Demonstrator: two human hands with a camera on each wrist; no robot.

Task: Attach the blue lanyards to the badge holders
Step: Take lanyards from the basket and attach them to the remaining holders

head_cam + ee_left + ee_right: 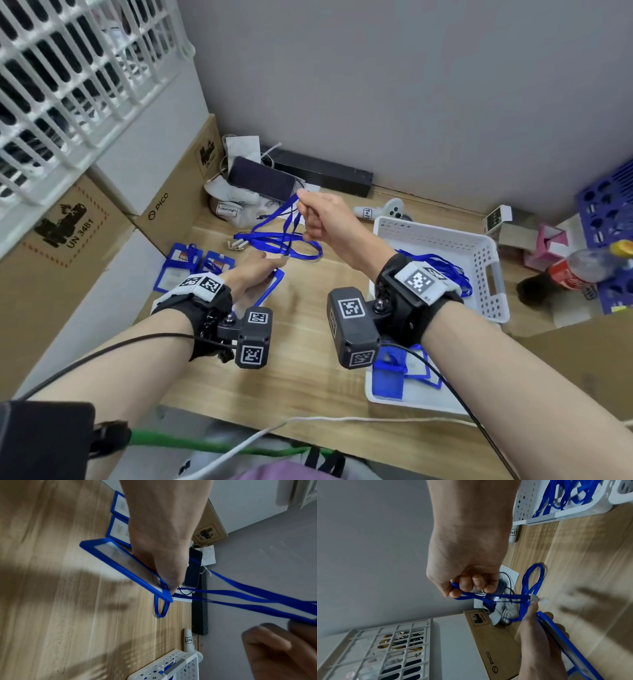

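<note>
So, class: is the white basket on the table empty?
No: the white basket holds a tangle of blue lanyards, seen plainly in the head view.

Even indoor light, soft shadows, wide-angle warping, slight motion blur.

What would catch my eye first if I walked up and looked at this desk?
Probably the blue lanyard stretched in mid-air between two hands: the right hand pinches its strap up near the back of the wooden desk, while the left hand holds a blue badge holder tilted above the desk. Next, the white basket of more lanyards on the right.
</note>
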